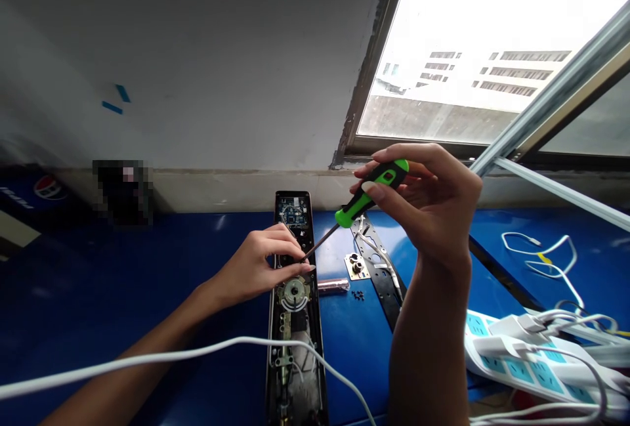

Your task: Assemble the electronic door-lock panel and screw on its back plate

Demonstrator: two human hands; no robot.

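My right hand [418, 196] is closed around the handle of a green and black screwdriver [374, 191], its shaft slanting down to the left. The tip reaches my left hand [268, 258], whose thumb and index finger pinch together there; whatever lies between them is too small to make out. Under my left hand lies a long, narrow, open black housing [321, 347], which looks like an electronic door lock. At its far end shows a circuit board [294, 211]; nearer, a round metal disc [294, 292] and a brass-coloured mechanism [284, 360].
Right of the housing are a copper-coloured cylinder [333, 286], several small black screws [358, 295], a small square plate [357, 267] and a black perforated panel [381, 272] with wires. A white cable [197, 350] crosses in front. A power strip [522, 360] stands at right.
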